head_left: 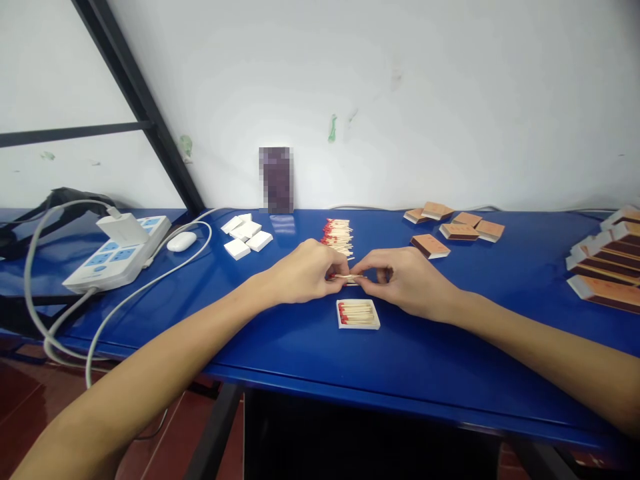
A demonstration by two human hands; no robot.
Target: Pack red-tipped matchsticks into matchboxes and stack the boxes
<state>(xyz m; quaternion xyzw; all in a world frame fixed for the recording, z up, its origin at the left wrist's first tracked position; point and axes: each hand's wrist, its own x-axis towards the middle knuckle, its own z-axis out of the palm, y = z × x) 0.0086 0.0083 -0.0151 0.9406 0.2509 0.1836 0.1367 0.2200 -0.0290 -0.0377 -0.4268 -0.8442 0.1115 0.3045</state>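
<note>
My left hand [303, 272] and my right hand [407, 280] meet over the blue table [280, 347], both pinched on a small bundle of matches [349, 276] held level between them. Just below the hands lies an open white matchbox tray [358, 314] filled with red-tipped matches. Behind the hands a loose pile of matches [339, 237] lies on the table. Several empty white trays [246, 235] sit to the left of that pile.
Brown matchbox sleeves [453, 229] lie at the back right, and a larger stack of matchboxes [607, 267] stands at the far right edge. A white power strip [117, 252] with cables and a white mouse [181, 241] occupy the left. A blurred dark object [277, 179] leans against the wall.
</note>
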